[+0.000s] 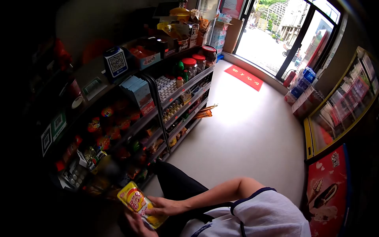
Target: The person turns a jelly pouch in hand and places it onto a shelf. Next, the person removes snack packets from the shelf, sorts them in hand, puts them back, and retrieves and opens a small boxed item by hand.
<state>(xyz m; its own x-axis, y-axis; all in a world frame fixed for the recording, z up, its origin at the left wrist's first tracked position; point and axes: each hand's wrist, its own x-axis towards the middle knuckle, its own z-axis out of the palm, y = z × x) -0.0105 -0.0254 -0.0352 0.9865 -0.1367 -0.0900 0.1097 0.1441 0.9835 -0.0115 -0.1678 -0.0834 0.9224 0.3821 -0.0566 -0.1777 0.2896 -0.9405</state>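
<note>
A glossy yellow pouch (134, 198) with red and white lettering is held low in front of me, beside the dim lower shelves. My right hand (166, 207) is closed on its near edge, the thumb lying across the printed face. Below it, my left hand (136, 224) grips the pouch's lower side, partly lost in shadow. My right arm reaches in from a white sleeve (268, 213) with a dark trim. One bent knee (173, 179) in dark cloth shows just above the hands.
A shelf rack (185, 98) with jars, bottles and packets runs along the left. Bright packs (104, 143) and a QR code stand (117, 65) are near it. A red mat (243, 78) lies by the glass door (272, 35). A red freezer (327, 189) stands at right.
</note>
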